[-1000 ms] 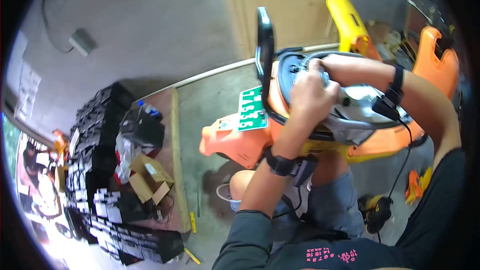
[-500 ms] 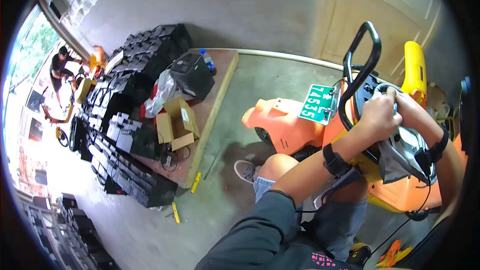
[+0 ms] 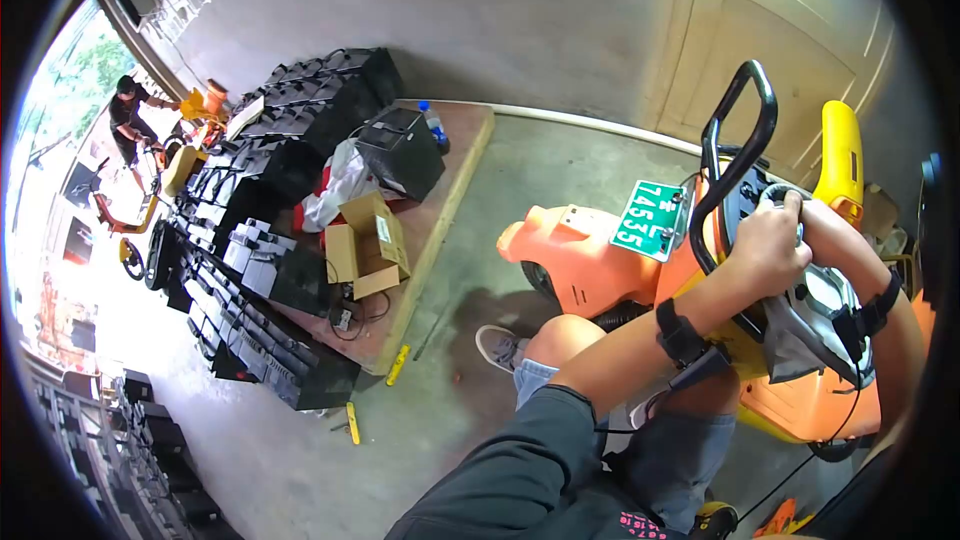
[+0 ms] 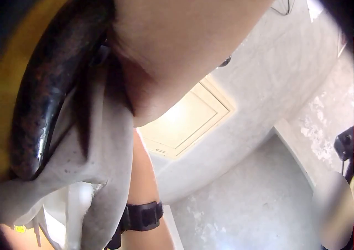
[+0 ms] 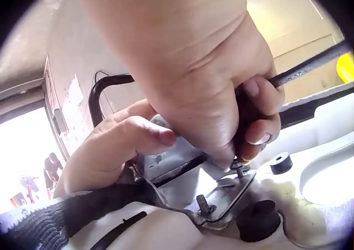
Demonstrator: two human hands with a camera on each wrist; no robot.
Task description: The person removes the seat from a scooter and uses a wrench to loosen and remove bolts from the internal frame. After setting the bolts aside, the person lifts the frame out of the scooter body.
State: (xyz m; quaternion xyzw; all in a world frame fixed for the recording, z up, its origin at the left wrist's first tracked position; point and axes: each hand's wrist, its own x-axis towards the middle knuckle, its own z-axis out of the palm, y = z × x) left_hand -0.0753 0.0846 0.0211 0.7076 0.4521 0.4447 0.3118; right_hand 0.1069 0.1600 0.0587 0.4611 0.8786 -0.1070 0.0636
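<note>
In the head view, both hands meet at the upturned seat of an orange scooter. My right hand curls its fingers round a flat metal wrench, its fingertips right at a nut on a metal bracket. A threaded stud stands up nearer the camera. Beside it my left hand grips the bracket's far side, thumb on top; its other fingers are hidden. Grey cloth hangs from the seat below the left hand.
A black grab rail and a green plate rise left of the hands. A yellow panel stands behind. At left, black battery cases and an open carton sit on a low platform. Another person is by the doorway.
The head view has swung left, so the scooter and both hands now appear farther right, and more of the room shows. Both hands stay together at the seat.
</note>
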